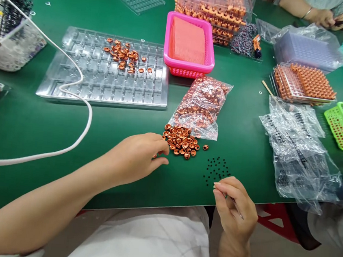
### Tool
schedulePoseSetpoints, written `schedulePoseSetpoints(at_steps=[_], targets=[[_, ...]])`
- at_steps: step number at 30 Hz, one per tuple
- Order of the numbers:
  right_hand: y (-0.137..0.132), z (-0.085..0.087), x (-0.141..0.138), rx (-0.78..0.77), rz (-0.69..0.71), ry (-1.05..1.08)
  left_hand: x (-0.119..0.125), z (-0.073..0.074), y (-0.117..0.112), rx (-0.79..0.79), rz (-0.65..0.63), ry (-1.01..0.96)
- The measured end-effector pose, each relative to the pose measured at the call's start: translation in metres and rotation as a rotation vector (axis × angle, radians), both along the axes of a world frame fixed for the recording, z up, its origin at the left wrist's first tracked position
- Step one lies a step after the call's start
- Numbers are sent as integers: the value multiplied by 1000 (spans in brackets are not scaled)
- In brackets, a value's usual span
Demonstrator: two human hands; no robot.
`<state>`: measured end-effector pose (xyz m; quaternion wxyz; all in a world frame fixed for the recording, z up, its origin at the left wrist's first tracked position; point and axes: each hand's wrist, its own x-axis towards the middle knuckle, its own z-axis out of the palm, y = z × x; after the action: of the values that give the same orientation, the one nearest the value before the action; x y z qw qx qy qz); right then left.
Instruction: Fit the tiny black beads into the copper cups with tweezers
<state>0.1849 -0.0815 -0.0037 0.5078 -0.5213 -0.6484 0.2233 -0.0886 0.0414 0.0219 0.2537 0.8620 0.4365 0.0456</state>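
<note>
My left hand (139, 158) reaches to the left edge of a pile of small copper-coloured cups (182, 142), thumb and forefinger apart. A bit of copper colour shows under its fingers; whether it is held I cannot tell. My right hand (236, 207) is closed in a pinch around a thin stick-like tool (239, 212), mostly hidden by the fingers. Just beyond those fingertips, several tiny black dots (216, 168) lie scattered on the green table. Behind the pile rests a clear plastic bag (200, 103) full of the same cups.
At the back left, a clear compartment tray (102, 82) bears loose cups, with a white cable (89, 124) across it. A pink basket (212, 59) stands behind the bag. Plastic bags (297, 158) and a green basket (336, 133) lie right. Another person's hands (324, 18) work at the far right.
</note>
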Motion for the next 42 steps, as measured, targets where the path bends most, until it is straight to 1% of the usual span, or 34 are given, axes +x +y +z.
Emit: schedulePoseSetpoints(at_steps=[2,4,6,9,12,15,17,20,22,24,27,29,31,33,35,39,42], targets=[[-2,1,1,-13,-38,8,14,-9,-3,116,-1,-74],[-4,3,3,-44,-83,34,23,-19,-5,196,1,-107],[-6,4,7,-64,-98,86,27,-27,-6,235,1,-111],[-4,2,13,-45,-69,161,29,-34,-6,264,-19,-102],[2,-2,16,5,-45,162,30,-38,-7,298,-36,-94],[6,-5,14,26,-84,158,29,-40,-5,316,-42,-118],[6,-7,12,-3,-108,193,27,-39,-4,324,-45,-144],[2,-9,13,-80,-70,275,24,-34,-7,338,-29,-193],[0,-10,16,-127,-58,306,25,-31,-13,327,-29,-275],[-1,-12,19,-172,-79,333,30,-29,-23,278,-65,-387],[-3,-14,22,-223,-125,361,41,-32,-36,175,-133,-490],[-6,-15,22,-246,-152,331,47,-37,-41,121,-142,-498],[-8,-17,22,-279,-179,274,51,-41,-43,95,-121,-484],[-11,-18,23,-317,-197,202,52,-45,-42,97,-102,-483],[-13,-19,25,-318,-196,137,53,-47,-41,107,-107,-506],[-19,-19,26,-275,-179,65,53,-48,-39,82,-136,-530],[-25,-18,21,-270,-252,-9,53,-46,-39,56,-131,-521]])
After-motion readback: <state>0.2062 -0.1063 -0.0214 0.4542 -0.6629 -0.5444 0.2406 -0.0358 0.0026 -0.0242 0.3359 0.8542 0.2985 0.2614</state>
